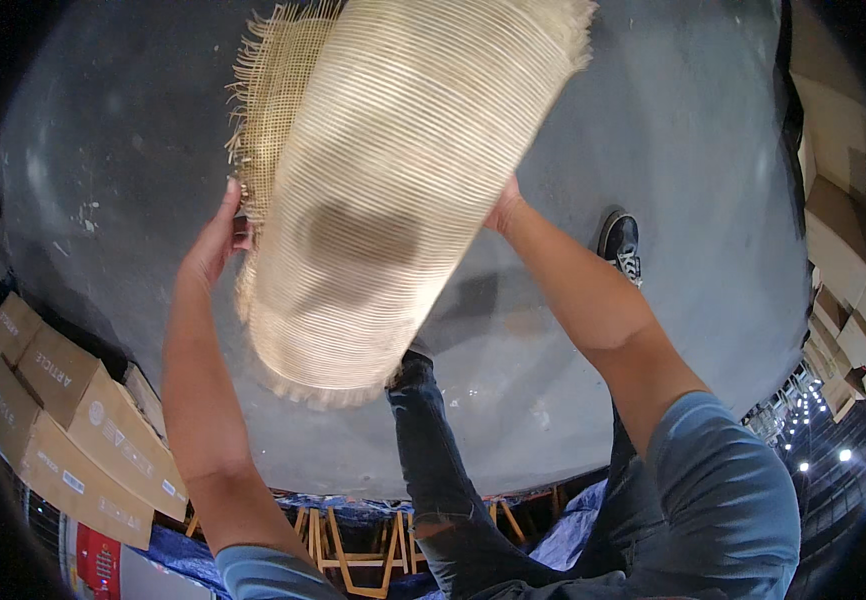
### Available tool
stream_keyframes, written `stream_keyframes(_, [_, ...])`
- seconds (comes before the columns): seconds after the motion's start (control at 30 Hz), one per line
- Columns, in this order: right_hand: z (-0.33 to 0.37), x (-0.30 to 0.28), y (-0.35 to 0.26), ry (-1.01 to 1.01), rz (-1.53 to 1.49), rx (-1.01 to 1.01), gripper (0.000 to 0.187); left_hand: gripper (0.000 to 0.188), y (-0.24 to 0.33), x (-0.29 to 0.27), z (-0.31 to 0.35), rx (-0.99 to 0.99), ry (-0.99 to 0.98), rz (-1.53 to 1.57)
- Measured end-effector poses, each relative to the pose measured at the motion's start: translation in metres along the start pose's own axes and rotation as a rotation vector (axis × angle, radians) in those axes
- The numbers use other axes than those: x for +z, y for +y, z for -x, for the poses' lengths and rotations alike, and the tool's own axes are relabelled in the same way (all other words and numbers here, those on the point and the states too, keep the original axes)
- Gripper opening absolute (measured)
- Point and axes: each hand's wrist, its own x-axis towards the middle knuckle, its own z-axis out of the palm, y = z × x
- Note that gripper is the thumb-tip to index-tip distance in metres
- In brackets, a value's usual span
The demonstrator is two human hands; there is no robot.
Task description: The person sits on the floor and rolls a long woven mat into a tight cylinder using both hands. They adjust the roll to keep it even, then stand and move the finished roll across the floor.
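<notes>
A large pale-straw woven cane sheet [393, 180], loosely curled over, spans the upper middle of the head view. Its broad face is finely ribbed. At the left a more open mesh shows, with frayed strands along its edge, and loose fibres fringe the lower end too. My left hand [221, 232] grips the left edge, thumb up and fingers curled in at the side. On the opposite edge my right hand [505, 207] takes hold, its fingers mostly hidden behind the sheet.
Under me is a dark grey floor [708, 210] with scuffs and pale specks. Flattened cardboard boxes [103, 420] lie at the left, more cardboard [838, 230] at the right. Wooden-legged frames [358, 550] and blue tarp [573, 530] are behind my legs. My shoe [621, 245] stands right of the sheet.
</notes>
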Motion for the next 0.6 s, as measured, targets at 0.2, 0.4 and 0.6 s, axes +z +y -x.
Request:
stream_keyframes(0.2, [-0.008, -0.053, -0.013, 0.088, 0.075, -0.138, 0.089, 0.098, 0.053, 0.123, 0.011, 0.076, -0.089, -0.208])
stream_keyframes(0.4, [0.046, -0.068, -0.054, 0.047, 0.122, -0.154, 0.089, 0.09, 0.037, 0.189, 0.063, 0.54, -0.047, -0.022])
stream_keyframes(0.6, [0.188, -0.133, -0.104, 0.066, 0.187, -0.208, 0.09, 0.125, 0.029, 0.259, 0.174, 0.872, -0.011, -0.265])
